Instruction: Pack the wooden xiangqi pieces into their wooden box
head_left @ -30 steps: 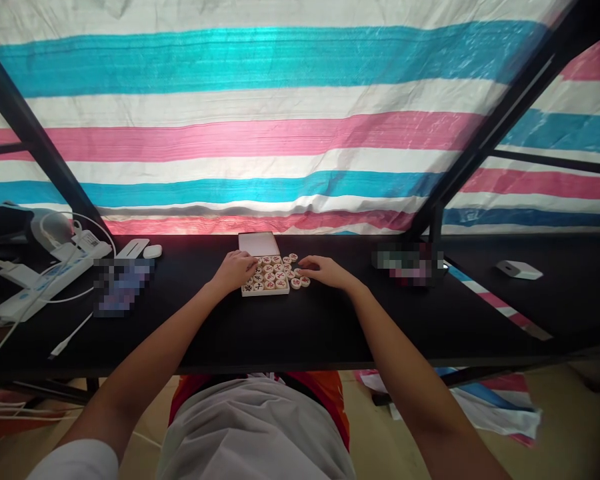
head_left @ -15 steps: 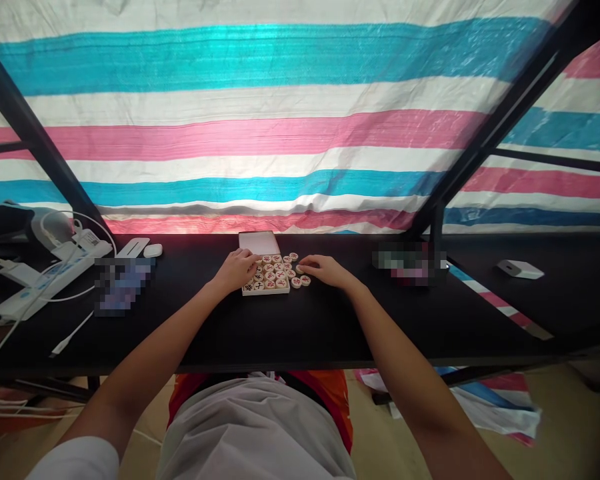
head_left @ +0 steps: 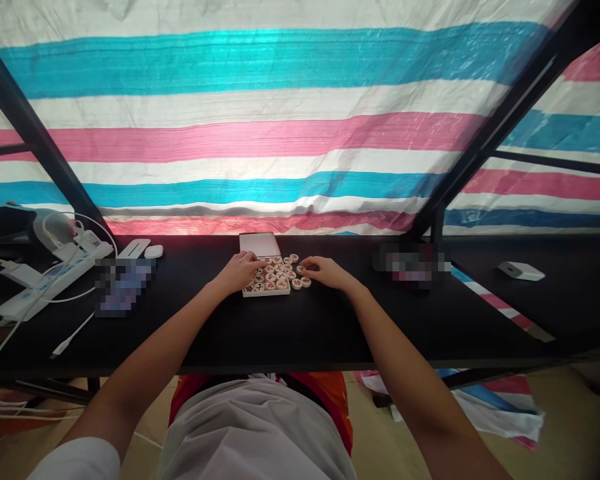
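A shallow white box (head_left: 267, 293) holds rows of round xiangqi pieces (head_left: 270, 277), marked with red or black characters. Its lid (head_left: 257, 243) stands raised at the back. My left hand (head_left: 237, 272) lies over the left side of the box, fingers stretched across the pieces and hiding some of them. To the right of the box, several loose pieces (head_left: 297, 283) lie on the table. My right hand (head_left: 326, 272) has its thumb and fingers closed around one loose xiangqi piece (head_left: 301, 269) among them.
On the left of the black table (head_left: 290, 333) are a white power strip (head_left: 50, 283) with cables, a white earbud case (head_left: 153, 251) and a blurred-out item (head_left: 125, 287). Another blurred item (head_left: 411, 265) and a white charger (head_left: 521, 271) lie right. Striped sheeting (head_left: 280, 140) hangs behind.
My left hand's fingers have shifted slightly to the right over the pieces in the box. My right hand stays at the same loose piece, with hardly any movement.
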`<state>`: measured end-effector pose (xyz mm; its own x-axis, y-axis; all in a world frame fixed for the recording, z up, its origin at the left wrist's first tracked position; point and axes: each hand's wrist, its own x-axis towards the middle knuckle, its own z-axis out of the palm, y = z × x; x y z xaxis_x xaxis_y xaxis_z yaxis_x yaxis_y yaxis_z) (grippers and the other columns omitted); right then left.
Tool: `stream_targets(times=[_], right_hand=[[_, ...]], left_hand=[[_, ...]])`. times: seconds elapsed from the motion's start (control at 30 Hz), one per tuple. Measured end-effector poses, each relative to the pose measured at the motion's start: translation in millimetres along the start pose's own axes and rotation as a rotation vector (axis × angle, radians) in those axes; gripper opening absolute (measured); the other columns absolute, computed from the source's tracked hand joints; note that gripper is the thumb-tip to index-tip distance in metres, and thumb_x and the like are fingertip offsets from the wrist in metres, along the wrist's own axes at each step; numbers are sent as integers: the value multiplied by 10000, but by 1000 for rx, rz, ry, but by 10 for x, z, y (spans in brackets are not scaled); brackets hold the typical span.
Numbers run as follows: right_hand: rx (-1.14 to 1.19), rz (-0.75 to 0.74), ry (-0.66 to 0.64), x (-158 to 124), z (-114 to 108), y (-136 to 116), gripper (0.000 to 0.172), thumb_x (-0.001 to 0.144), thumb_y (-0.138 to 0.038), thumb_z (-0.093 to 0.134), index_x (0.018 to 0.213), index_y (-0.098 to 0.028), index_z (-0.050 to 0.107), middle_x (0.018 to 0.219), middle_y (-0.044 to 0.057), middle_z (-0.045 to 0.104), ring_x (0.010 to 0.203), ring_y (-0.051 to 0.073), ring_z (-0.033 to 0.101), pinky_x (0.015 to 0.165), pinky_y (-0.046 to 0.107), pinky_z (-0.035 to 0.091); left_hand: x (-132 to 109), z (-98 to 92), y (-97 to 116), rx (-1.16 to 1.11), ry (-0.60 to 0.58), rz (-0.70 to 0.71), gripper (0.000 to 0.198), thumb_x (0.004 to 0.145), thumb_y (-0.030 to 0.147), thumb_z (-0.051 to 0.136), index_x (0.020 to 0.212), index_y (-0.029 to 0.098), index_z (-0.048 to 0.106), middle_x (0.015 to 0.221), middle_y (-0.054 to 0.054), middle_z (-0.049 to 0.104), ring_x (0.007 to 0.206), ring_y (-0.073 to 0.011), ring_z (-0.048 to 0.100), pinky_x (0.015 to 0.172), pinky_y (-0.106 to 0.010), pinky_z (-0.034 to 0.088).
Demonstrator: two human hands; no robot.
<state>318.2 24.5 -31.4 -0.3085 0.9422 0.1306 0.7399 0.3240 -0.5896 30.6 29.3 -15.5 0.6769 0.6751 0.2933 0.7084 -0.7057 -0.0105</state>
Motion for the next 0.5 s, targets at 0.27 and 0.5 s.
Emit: stream_targets(times=[0.27, 0.5], right_hand=[[13, 11, 5, 12, 13, 28, 313, 795, -455, 591, 971, -211, 682, 901, 42, 687, 796, 177, 620, 727, 290, 484], [-7, 22, 15, 11, 13, 17, 300, 790, -456, 600, 941, -214, 691, 872, 36, 690, 765, 170, 622, 702, 282, 480]], left_hand=[[5, 18, 8, 16, 6, -6, 402, 878, 149, 418, 1229, 245, 590, 1040, -94, 563, 978, -223, 512, 881, -338, 407], [2, 16, 19, 11, 9, -8, 390, 882, 147, 415, 1224, 230, 584, 1040, -95, 571, 987, -223, 517, 881, -342, 411]])
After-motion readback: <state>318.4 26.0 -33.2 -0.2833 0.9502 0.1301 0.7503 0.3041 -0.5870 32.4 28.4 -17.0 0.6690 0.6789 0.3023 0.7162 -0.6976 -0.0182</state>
